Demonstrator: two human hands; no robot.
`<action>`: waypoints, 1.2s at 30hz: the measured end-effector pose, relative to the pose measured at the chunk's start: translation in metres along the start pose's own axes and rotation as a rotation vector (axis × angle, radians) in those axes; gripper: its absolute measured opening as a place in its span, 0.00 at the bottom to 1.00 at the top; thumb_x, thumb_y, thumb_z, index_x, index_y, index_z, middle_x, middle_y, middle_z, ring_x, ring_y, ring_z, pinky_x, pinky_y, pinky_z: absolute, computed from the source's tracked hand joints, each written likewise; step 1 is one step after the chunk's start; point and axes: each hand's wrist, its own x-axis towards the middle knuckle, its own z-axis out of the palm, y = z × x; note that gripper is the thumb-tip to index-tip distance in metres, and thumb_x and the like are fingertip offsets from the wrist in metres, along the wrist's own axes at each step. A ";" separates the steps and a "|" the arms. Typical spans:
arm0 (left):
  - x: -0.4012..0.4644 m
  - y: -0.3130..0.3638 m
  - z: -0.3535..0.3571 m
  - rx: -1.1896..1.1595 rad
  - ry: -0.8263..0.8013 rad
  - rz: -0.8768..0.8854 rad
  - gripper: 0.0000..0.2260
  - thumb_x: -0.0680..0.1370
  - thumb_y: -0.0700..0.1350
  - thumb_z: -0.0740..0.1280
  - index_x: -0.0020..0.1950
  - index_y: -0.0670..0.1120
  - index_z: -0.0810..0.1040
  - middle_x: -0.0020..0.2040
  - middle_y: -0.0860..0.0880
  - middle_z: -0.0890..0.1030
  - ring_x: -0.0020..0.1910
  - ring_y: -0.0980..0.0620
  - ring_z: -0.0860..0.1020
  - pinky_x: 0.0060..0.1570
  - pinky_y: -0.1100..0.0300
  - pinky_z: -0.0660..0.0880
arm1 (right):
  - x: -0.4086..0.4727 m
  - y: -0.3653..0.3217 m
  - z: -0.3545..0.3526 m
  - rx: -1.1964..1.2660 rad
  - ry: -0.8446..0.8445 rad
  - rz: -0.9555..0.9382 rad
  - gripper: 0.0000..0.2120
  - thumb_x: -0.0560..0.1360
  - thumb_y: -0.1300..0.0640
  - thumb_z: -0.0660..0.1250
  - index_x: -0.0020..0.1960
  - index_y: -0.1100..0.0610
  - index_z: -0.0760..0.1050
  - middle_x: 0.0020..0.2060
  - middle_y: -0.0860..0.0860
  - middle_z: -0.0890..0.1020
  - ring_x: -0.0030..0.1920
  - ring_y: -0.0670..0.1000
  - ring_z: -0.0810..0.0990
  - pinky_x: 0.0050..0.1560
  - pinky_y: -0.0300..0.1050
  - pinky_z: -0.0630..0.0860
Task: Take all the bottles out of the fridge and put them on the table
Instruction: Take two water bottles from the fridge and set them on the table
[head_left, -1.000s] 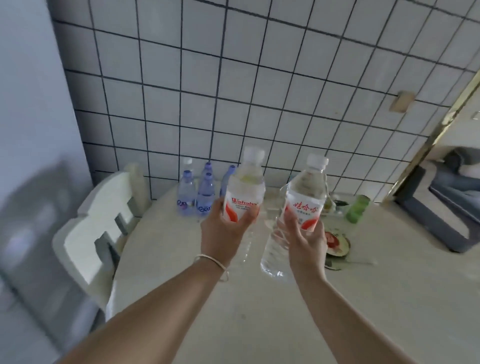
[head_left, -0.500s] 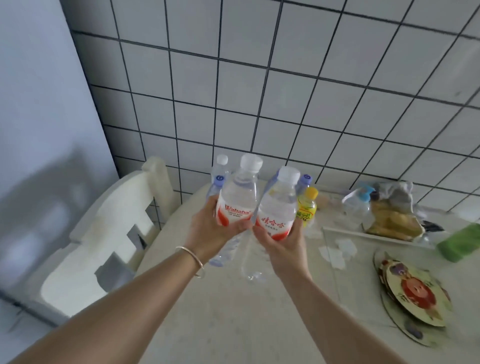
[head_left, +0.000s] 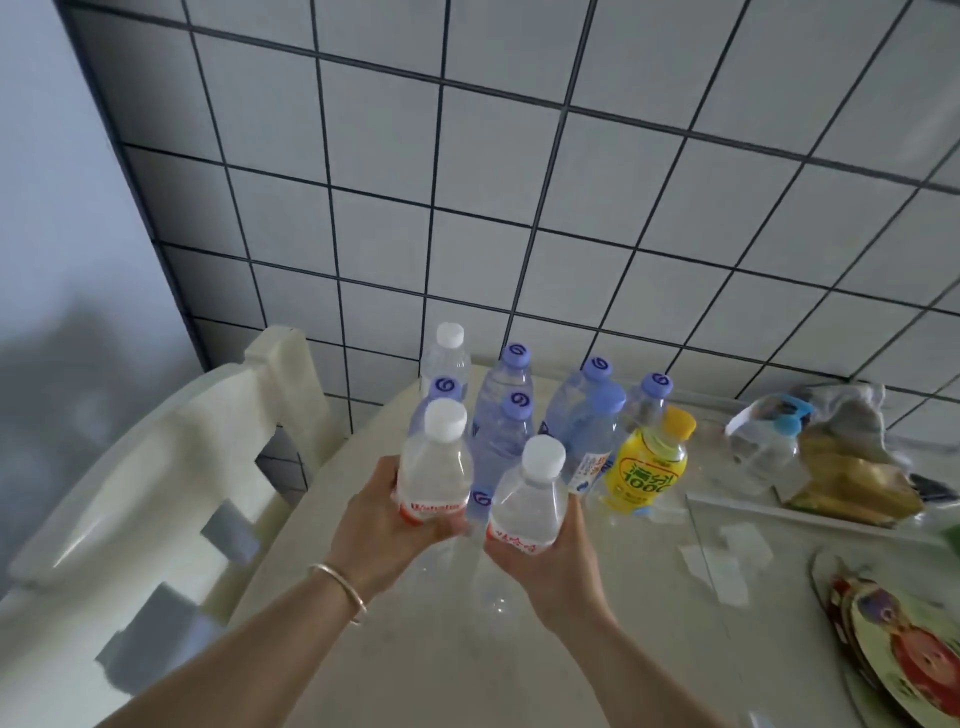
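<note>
Whereas a moment earlier both bottles were carried high, they now sit low over the pale round surface (head_left: 597, 649), so placement appears imminent. Left hand (head_left: 384, 525) grips a clear white-capped red-labelled plastic bottle (head_left: 434, 467); right hand (head_left: 550, 556) grips its twin (head_left: 527, 499), fingers curled round each label band, just before the purple-capped bottle cluster (head_left: 511, 410).

Soft dim daylight, bluish cast; wide-angle bending at edges; slight blur.
</note>
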 end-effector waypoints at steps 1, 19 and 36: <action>0.003 -0.005 0.001 -0.017 -0.009 -0.003 0.32 0.48 0.64 0.75 0.48 0.56 0.72 0.40 0.59 0.82 0.40 0.64 0.80 0.38 0.70 0.74 | 0.004 0.003 0.002 -0.001 0.004 -0.002 0.30 0.52 0.55 0.79 0.50 0.48 0.71 0.42 0.47 0.81 0.41 0.47 0.80 0.40 0.45 0.79; 0.036 -0.026 0.010 0.143 -0.128 0.098 0.28 0.55 0.56 0.81 0.44 0.60 0.65 0.40 0.63 0.74 0.38 0.74 0.75 0.38 0.81 0.67 | 0.031 0.021 0.023 -0.085 0.015 -0.069 0.30 0.56 0.57 0.81 0.49 0.43 0.68 0.45 0.44 0.80 0.47 0.46 0.80 0.45 0.45 0.77; 0.011 -0.016 -0.007 0.091 -0.118 0.159 0.35 0.57 0.60 0.79 0.61 0.55 0.73 0.57 0.53 0.80 0.57 0.54 0.78 0.56 0.47 0.77 | -0.012 -0.007 -0.003 -0.346 -0.041 0.010 0.40 0.67 0.52 0.75 0.72 0.51 0.56 0.65 0.50 0.66 0.62 0.51 0.72 0.60 0.43 0.71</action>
